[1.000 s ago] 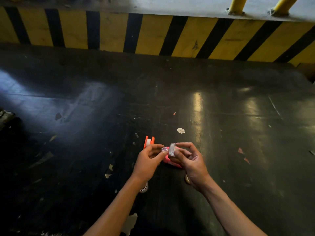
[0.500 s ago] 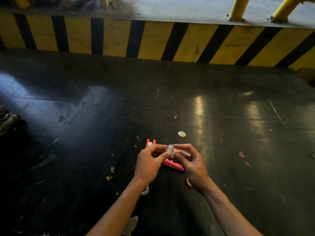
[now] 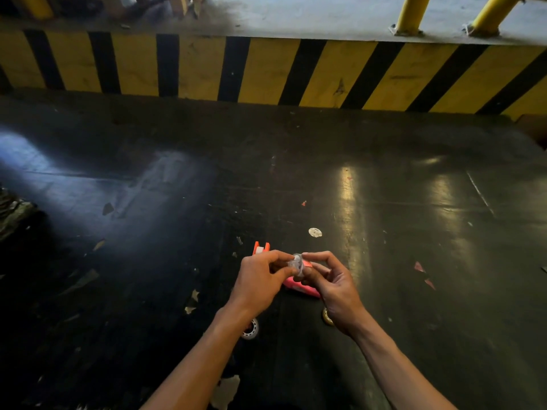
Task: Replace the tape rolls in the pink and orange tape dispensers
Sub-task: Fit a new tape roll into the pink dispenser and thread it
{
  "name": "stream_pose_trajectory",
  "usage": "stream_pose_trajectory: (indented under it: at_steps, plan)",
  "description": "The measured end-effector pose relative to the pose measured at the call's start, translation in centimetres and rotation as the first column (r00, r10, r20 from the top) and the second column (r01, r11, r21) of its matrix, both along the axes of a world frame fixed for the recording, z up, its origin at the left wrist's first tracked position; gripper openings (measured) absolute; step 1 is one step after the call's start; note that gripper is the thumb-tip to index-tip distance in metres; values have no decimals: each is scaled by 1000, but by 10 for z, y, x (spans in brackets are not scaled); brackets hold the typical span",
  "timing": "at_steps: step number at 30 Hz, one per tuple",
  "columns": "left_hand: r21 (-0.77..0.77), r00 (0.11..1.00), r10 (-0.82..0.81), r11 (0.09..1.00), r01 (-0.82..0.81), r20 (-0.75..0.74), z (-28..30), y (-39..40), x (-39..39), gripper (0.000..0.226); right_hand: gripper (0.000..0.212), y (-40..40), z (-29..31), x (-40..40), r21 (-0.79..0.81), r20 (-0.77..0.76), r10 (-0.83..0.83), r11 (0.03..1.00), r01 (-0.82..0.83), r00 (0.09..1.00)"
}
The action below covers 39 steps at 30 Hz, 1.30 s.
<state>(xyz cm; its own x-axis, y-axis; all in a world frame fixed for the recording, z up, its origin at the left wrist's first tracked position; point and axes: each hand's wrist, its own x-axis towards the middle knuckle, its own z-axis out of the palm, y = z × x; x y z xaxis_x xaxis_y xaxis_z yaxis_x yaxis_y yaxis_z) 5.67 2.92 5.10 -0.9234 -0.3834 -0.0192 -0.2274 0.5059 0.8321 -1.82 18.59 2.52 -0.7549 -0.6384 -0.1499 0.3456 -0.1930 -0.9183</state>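
Note:
Both hands meet over the dark floor around a small clear tape roll [image 3: 297, 263]. My right hand [image 3: 331, 287] pinches the roll between thumb and fingers. My left hand [image 3: 260, 279] pinches at its left side with thumb and forefinger. Below the hands lies the pink tape dispenser [image 3: 300, 287], partly hidden by my right hand. The orange tape dispenser [image 3: 261, 247] stands just beyond my left hand, with white tape showing in it. Another tape roll [image 3: 251, 329] lies under my left wrist, and a yellowish one [image 3: 327, 316] shows beside my right wrist.
A yellow-and-black striped curb [image 3: 266, 69] runs across the far side, with yellow posts [image 3: 410, 13] on top. A white round scrap [image 3: 315, 232] and small paper bits litter the floor. A dark bundle [image 3: 14, 211] sits at the left edge.
The tape roll, first held up on edge in my right hand, has come down between both hands. My left fingers have closed in on it. The view has tilted slightly downward.

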Motion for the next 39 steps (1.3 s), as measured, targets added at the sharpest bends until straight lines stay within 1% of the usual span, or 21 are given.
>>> stream_pose_trajectory:
  at_steps: [5, 7, 9, 11, 14, 15, 17, 19, 21, 24, 27, 30, 32, 34, 36, 39]
  plan:
    - [-4, 993, -14, 1000, 14, 120, 4, -2, -5, 29, 26, 1, -2, -3, 38, -38, 42, 998, -41, 998]
    - [7, 994, 7, 1000, -8, 109, 6, -1, -6, 29, 27, 1, -3, -4, 31, -16, 31, 999, -30, 999]
    - [59, 996, 21, 998, -26, 81, 8, 0, -6, 32, 28, 1, -3, -5, 8, 17, 23, 1000, -23, 1000]
    - [112, 998, -1, 994, -6, 69, 7, -1, -6, 32, 32, 2, -3, -7, -10, 40, 22, 1000, -22, 999]
    - [170, 997, -52, 985, 41, 58, 7, -3, -4, 23, 50, 4, 2, -10, -18, 67, 45, 999, -44, 997]
    - [195, 997, -56, 980, 46, 48, 7, -3, -4, 20, 50, 6, 3, -11, -32, 87, 56, 998, -53, 995]
    - [292, 998, -55, 955, 42, 37, 8, -3, -3, 17, 40, 8, 5, -12, -73, 132, 82, 995, -73, 988]
    - [437, 998, -49, 899, 28, 38, 9, -3, -2, 16, 33, 10, 5, -13, -96, 153, 97, 992, -83, 984]
    - [513, 999, -36, 858, 12, 38, 10, -1, -1, 19, 31, 10, 6, -12, -83, 155, 101, 993, -89, 983]
    - [524, 1000, 23, 851, -18, -2, 8, 3, -1, 23, 33, 12, 9, -11, -55, 139, 101, 994, -94, 985]
    - [525, 998, 53, 850, -36, -17, 2, 5, -1, 31, 36, 13, 9, -9, -14, 68, 112, 994, -111, 991]
    - [516, 999, 47, 856, -33, -14, -3, 5, -1, 33, 30, 11, 12, -7, 49, -16, 79, 996, -78, 997]
    - [541, 999, 43, 840, -30, -11, -4, 5, -1, 32, 25, 12, 15, -7, 58, -49, 62, 997, -59, 997]
    - [566, 999, 43, 824, -38, 4, -5, 4, 0, 37, 22, 13, 16, -8, 54, -66, 56, 997, -53, 996]
    - [561, 999, 45, 827, -46, 17, -6, 4, 0, 35, 20, 14, 14, -9, 53, -79, 63, 997, -59, 995]
    - [545, 998, 64, 836, -67, 24, -9, 6, -1, 25, 18, 14, 9, -11, 67, -103, 71, 996, -64, 992]
